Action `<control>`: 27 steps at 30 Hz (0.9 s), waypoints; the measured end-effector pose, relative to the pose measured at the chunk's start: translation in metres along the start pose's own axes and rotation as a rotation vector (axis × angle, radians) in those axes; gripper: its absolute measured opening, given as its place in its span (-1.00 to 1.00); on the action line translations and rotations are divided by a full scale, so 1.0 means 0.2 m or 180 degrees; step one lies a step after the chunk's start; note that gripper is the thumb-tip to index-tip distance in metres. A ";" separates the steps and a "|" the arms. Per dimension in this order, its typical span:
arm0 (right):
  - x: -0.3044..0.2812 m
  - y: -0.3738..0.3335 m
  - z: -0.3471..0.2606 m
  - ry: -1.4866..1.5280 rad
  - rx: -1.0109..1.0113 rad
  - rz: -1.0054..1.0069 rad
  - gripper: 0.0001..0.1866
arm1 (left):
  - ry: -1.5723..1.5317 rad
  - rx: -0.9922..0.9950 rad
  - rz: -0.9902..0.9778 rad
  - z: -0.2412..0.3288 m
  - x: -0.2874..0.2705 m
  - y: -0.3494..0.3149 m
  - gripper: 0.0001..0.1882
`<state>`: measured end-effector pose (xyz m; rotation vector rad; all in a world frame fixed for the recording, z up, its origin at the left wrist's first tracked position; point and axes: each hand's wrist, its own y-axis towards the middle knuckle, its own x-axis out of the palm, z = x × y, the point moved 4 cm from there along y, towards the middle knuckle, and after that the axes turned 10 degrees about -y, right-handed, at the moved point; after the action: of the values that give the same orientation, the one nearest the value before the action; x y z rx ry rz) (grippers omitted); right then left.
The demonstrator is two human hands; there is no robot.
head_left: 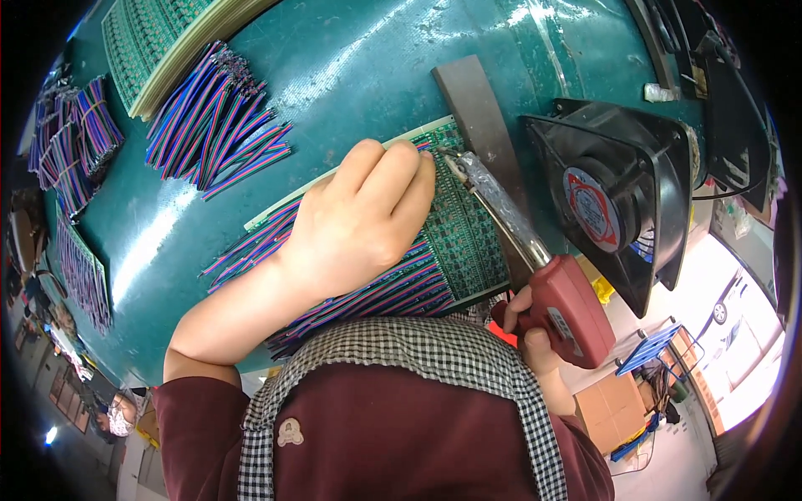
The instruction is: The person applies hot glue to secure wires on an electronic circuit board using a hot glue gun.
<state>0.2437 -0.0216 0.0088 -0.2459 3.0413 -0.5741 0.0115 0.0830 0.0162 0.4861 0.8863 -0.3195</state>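
My right hand (pixel 535 341) grips a red soldering gun (pixel 572 313) by its handle. Its metal barrel slants up and left, and the tip reaches the upper edge of a green circuit board panel (pixel 468 225). Over the panel, my left hand (pixel 363 213) is closed, its fingertips pinching a multicoloured ribbon wire (pixel 424 147) beside the tip. Most of that wire is hidden under the hand. Rows of similar wires (pixel 393 292) extend left from the panel, partly covered by my left forearm. Whether the tip touches the wire, I cannot tell.
A dark bar (pixel 484 125) lies along the panel's right side. Beyond it stands a black fan (pixel 614 192). Loose ribbon wires (pixel 213 121) lie at the upper left near stacked green panels (pixel 159 50). Bundled wires (pixel 75 138) and a wired panel (pixel 82 271) sit farther left.
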 end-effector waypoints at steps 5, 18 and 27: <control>-0.01 -0.01 0.02 0.0063 0.0219 0.0025 -0.02 | -0.0085 -0.0048 0.0054 -0.01 0.00 -0.01 -0.60; -0.02 -0.02 0.02 -0.1615 -0.0603 -0.0192 -0.18 | -0.0074 0.0003 0.0013 -0.01 0.00 0.00 -0.59; 0.00 -0.01 0.01 -0.0031 -0.0287 0.0150 -0.13 | 0.0151 0.0113 0.0055 0.01 -0.01 0.01 -0.61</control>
<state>0.2441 -0.0232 0.0075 -0.1785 3.0583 -0.4321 0.0128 0.0841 0.0190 0.5358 0.9233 -0.3093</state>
